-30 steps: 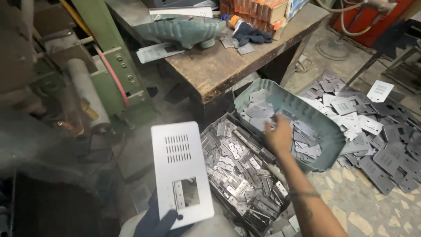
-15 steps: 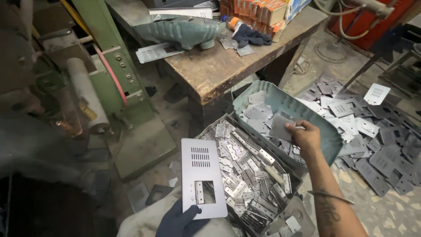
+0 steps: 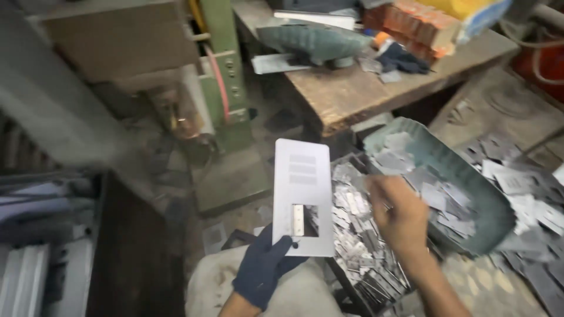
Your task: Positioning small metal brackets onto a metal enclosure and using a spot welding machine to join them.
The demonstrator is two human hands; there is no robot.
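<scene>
The left hand point(image 3: 265, 271), in a dark blue glove, grips the lower edge of a white metal plate point(image 3: 303, 196) and holds it upright in front of the person. The plate is a tall rectangle with rows of thin slots near the top and a square window lower down. The bare right hand point(image 3: 398, 212) is blurred and hangs over a dark crate of small shiny metal pieces point(image 3: 358, 235). Its fingers look curled, but I cannot tell if they hold something. Just to the right of this hand stands a green plastic basin point(image 3: 487, 194) with grey flat pieces inside. More grey pieces point(image 3: 529, 199) lie on the floor beside it. On the wooden bench point(image 3: 376, 88) behind, at the far edge, there are orange-red small boxes point(image 3: 411, 23) in a row and a yellow package point(image 3: 470, 9) next to them.
</scene>
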